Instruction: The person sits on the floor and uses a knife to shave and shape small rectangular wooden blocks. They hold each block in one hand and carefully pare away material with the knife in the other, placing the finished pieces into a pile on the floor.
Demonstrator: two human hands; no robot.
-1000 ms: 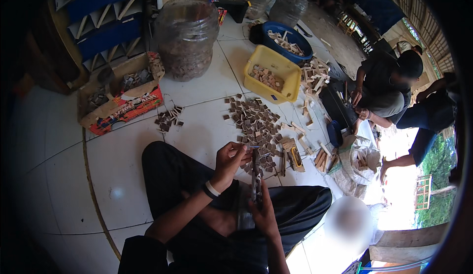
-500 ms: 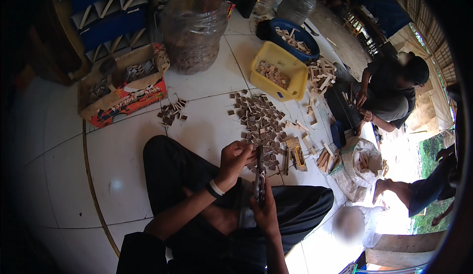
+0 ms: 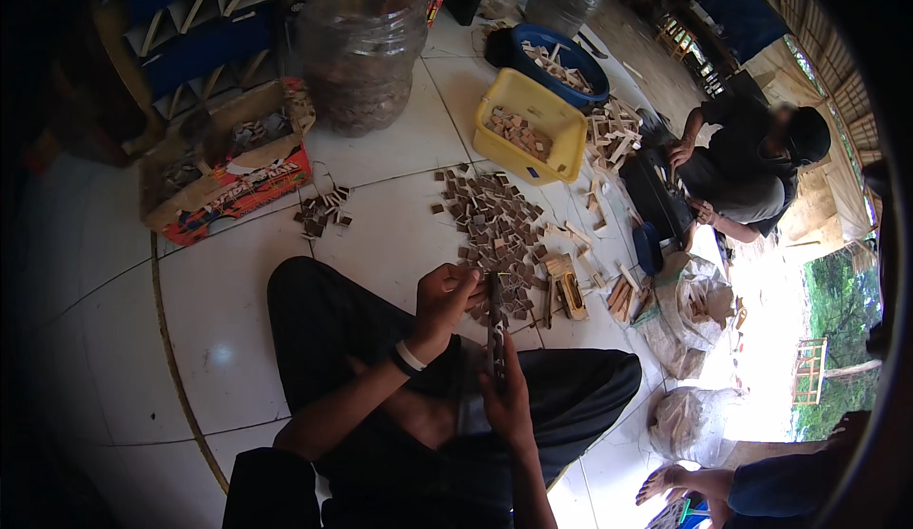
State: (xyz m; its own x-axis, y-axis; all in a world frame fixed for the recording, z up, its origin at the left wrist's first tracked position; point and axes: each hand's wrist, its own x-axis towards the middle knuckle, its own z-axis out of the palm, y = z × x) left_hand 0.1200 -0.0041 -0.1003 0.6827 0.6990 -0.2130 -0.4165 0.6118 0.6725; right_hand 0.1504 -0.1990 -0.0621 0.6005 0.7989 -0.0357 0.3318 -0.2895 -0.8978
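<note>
My right hand (image 3: 506,396) is wrapped round the lower part of a long, narrow dark bar (image 3: 495,315). Its lower half has pale flecks, and a small yellowish sliver shows at its top end. My left hand (image 3: 445,303) is closed in a pinch beside the bar's upper end; what its fingertips hold is too small to make out. Just beyond both hands lies a spread pile of small dark square pieces (image 3: 490,220) on the white tiles. A small wooden tray-like block (image 3: 571,295) rests right of the pile.
A smaller heap (image 3: 323,211) lies left, near an open carton (image 3: 228,187). Farther off are a plastic-wrapped drum (image 3: 363,63), a yellow tub (image 3: 525,153) and a blue basin (image 3: 594,87) holding wood pieces. Right are a sack (image 3: 680,329), a seated person (image 3: 756,163) and another person's foot (image 3: 661,481).
The whole view has shifted slightly. My hands keep nearly the same hold on the bar. At the lower right, another person's leg has moved lower in the view.
</note>
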